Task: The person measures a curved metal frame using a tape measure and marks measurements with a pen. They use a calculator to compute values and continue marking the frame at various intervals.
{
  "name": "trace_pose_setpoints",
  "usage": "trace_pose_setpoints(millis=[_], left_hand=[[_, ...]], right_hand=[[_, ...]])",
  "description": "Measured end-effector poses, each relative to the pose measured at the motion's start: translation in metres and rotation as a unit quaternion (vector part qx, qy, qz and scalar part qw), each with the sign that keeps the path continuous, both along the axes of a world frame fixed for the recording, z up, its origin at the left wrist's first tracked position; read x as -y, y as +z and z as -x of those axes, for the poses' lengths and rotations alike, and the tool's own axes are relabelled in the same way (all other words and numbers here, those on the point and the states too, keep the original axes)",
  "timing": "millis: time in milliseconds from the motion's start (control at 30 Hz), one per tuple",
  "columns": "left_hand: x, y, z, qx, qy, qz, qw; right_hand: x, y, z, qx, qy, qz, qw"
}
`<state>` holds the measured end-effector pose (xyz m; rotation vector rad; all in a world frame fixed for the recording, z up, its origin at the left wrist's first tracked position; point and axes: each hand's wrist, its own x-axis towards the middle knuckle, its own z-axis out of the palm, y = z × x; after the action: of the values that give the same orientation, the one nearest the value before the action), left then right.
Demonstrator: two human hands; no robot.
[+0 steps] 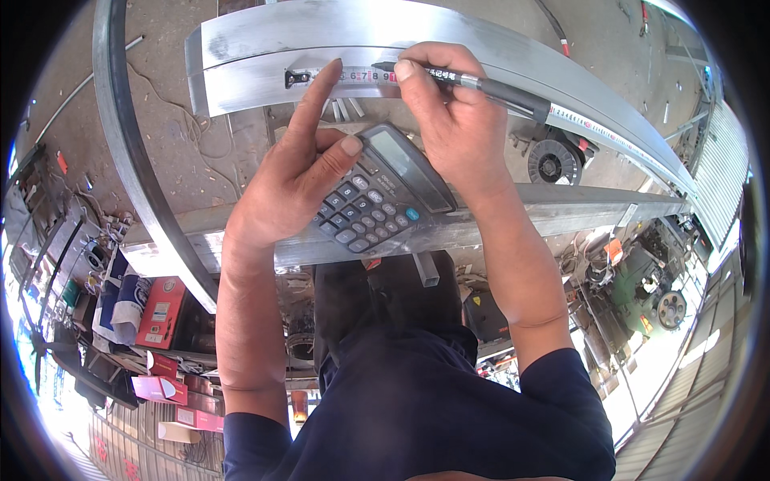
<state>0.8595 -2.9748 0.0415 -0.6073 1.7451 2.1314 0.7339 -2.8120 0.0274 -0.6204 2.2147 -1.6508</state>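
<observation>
Presently: left hand [293,180] gripping calculator [385,192], forefinger pinning tape measure [365,77] near metal beam [265,48] edge. Right hand [453,120] clenched on pen [489,86], tip at tape. Open floor [176,144] leftward.

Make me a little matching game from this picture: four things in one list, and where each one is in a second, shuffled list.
Things:
1. calculator
2. pen
3. tape measure
4. red box

Places:
A. stretched along the upper metal beam
B. in the right hand, tip on the tape
C. down at the lower left, among other packages
D. held in the left hand, over the lower beam

Pairs: 1-D, 2-B, 3-A, 4-C
</observation>
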Motion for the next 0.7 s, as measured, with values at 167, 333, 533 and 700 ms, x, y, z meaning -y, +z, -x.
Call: trace_pose_setpoints(millis=[167,333,533,700], left_hand=[[-0.0004,0.0003,0.0006,-0.005,0.001,-0.002,1.000],[-0.0009,-0.0001,0.0003,-0.001,0.005,0.002,1.000],[-0.0006,-0.0019,-0.0002,-0.003,0.008,-0.005,1.000],[0.0000,-0.0023,-0.0009,-0.007,0.008,-0.010,1.000]], right_hand=[[-0.0002,0.0001,-0.0001,-0.001,0.001,-0.002,1.000],[0.0000,0.0008,-0.0011,0.005,-0.003,-0.006,1.000],[0.0006,0.0002,0.0001,-0.007,-0.001,-0.017,1.000],[0.0008,-0.0016,-0.0002,-0.025,-0.007,-0.015,1.000]])
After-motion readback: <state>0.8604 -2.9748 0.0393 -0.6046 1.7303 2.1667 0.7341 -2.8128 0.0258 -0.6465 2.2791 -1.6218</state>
